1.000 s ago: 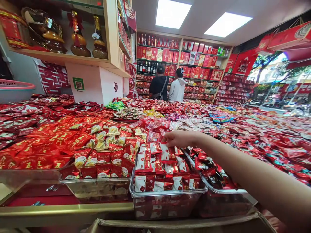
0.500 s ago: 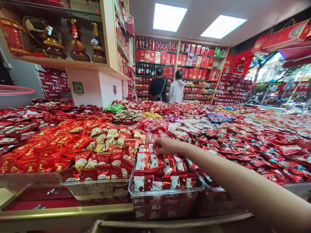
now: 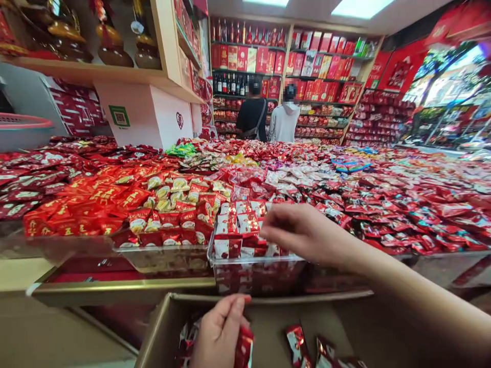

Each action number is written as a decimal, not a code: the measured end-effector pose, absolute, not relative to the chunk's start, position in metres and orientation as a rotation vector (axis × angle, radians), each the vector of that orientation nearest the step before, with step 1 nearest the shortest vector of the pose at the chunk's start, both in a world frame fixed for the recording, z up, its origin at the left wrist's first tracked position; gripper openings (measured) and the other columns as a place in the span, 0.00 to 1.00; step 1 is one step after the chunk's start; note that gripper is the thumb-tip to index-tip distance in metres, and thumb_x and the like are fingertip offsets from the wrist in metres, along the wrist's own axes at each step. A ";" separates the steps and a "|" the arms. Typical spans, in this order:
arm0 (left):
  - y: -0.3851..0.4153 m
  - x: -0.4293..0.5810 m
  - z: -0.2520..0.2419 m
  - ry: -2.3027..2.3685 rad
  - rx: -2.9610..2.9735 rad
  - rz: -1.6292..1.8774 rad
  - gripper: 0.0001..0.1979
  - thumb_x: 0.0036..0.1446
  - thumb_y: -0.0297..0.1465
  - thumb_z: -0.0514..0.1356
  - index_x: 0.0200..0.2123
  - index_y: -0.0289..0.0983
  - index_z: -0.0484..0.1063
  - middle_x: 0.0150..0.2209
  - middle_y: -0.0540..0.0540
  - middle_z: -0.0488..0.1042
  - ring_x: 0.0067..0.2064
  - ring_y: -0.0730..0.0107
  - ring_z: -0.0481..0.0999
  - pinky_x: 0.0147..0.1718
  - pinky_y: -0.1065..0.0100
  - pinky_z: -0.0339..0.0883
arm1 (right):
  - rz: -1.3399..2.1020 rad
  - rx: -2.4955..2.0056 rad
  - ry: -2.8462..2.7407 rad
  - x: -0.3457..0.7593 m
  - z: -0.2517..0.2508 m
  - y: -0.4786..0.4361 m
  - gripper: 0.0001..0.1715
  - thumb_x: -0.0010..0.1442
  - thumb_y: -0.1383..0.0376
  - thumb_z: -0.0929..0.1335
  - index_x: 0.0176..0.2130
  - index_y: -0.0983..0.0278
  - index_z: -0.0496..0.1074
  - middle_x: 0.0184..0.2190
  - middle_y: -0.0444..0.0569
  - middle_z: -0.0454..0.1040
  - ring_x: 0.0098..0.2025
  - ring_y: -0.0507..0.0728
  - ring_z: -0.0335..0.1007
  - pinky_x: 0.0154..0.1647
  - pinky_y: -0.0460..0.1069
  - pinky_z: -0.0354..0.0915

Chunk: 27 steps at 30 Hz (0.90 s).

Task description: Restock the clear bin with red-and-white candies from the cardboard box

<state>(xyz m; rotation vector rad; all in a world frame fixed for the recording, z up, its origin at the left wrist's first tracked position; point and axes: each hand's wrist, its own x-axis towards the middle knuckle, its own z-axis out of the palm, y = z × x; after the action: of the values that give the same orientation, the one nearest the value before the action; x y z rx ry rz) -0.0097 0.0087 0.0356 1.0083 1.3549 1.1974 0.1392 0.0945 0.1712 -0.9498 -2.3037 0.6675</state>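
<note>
My left hand [image 3: 220, 332] is low in the view, over a cardboard box [image 3: 264, 319], its fingers closed on a red-and-white candy packet [image 3: 244, 348]. My right hand [image 3: 297, 230] hovers over the front right of a clear plastic bin [image 3: 253, 261] filled with upright red-and-white packets [image 3: 228, 248]. Its fingers are curled together, slightly blurred, and what they hold, if anything, is hidden. Inside the cardboard box lie a few loose packets [image 3: 297, 345], with more partly behind my left hand.
Durian candies [image 3: 171, 219] fill the neighbouring bin on the left, beside bright red packets [image 3: 92, 204]. Heaps of wrapped sweets [image 3: 399, 204] stretch to the right. A gold-edged counter [image 3: 123, 285] runs in front. Two people [image 3: 251, 115] stand by the back shelves.
The view has tilted down, bringing the cardboard box and my left hand with its packet into sight. My right hand has drawn back from the packets toward me and to the right.
</note>
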 end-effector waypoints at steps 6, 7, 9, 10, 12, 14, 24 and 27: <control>0.003 0.012 0.062 1.288 0.865 1.243 0.16 0.50 0.42 0.52 0.38 0.37 0.65 0.22 0.50 0.73 0.21 0.74 0.69 0.21 0.73 0.62 | 1.438 -1.032 -2.074 0.150 0.069 0.008 0.13 0.44 0.58 0.68 0.29 0.66 0.68 0.19 0.41 0.63 0.20 0.47 0.52 0.18 0.42 0.50; 0.001 0.015 0.067 1.256 0.813 1.239 0.16 0.50 0.42 0.52 0.39 0.37 0.65 0.24 0.49 0.74 0.22 0.73 0.70 0.22 0.73 0.63 | 1.484 -1.010 -1.995 0.149 0.057 0.004 0.13 0.46 0.59 0.67 0.29 0.66 0.68 0.20 0.42 0.64 0.22 0.48 0.53 0.20 0.42 0.52; -0.002 0.021 0.073 1.139 0.719 1.216 0.17 0.52 0.41 0.51 0.42 0.38 0.63 0.28 0.46 0.75 0.28 0.70 0.72 0.26 0.71 0.65 | 1.629 -0.946 -1.818 0.149 0.045 0.002 0.12 0.49 0.60 0.65 0.29 0.67 0.68 0.22 0.43 0.64 0.24 0.48 0.56 0.24 0.43 0.55; -0.003 0.022 0.075 1.064 0.691 1.188 0.17 0.53 0.40 0.50 0.43 0.38 0.62 0.31 0.45 0.74 0.31 0.68 0.72 0.28 0.69 0.65 | 1.716 -0.913 -1.724 0.151 0.043 0.002 0.12 0.50 0.60 0.64 0.30 0.67 0.68 0.22 0.43 0.64 0.23 0.48 0.56 0.24 0.43 0.56; -0.004 0.023 0.074 0.953 0.699 1.099 0.18 0.53 0.39 0.50 0.46 0.38 0.60 0.34 0.44 0.74 0.32 0.67 0.72 0.29 0.68 0.65 | 1.865 -0.876 -1.553 0.156 0.045 0.004 0.13 0.49 0.59 0.65 0.29 0.68 0.67 0.22 0.43 0.64 0.22 0.47 0.57 0.23 0.44 0.57; -0.004 0.023 0.070 0.947 0.770 1.023 0.18 0.52 0.37 0.53 0.45 0.37 0.61 0.33 0.45 0.74 0.27 0.71 0.71 0.26 0.70 0.64 | 1.946 -0.867 -1.456 0.160 0.046 0.005 0.14 0.48 0.59 0.66 0.29 0.69 0.66 0.21 0.43 0.65 0.20 0.47 0.58 0.22 0.44 0.58; -0.008 0.015 0.060 0.979 0.767 1.207 0.14 0.48 0.39 0.55 0.36 0.37 0.68 0.33 0.46 0.75 0.35 0.66 0.71 0.35 0.68 0.62 | 1.337 -0.902 -1.674 0.173 0.085 0.003 0.11 0.51 0.63 0.65 0.37 0.65 0.69 0.33 0.48 0.70 0.35 0.53 0.64 0.37 0.47 0.61; -0.004 0.009 0.056 0.995 0.795 1.192 0.16 0.45 0.42 0.57 0.31 0.36 0.70 0.27 0.46 0.75 0.29 0.68 0.71 0.28 0.71 0.61 | 0.997 -0.923 -1.755 0.187 0.138 0.033 0.11 0.52 0.63 0.64 0.37 0.65 0.66 0.32 0.48 0.69 0.34 0.52 0.65 0.35 0.47 0.61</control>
<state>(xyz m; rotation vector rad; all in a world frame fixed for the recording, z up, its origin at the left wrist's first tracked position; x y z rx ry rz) 0.0094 -0.0038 0.0563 0.7954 0.9947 1.1918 0.1869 0.0333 0.1385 -0.9226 -1.7545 0.9969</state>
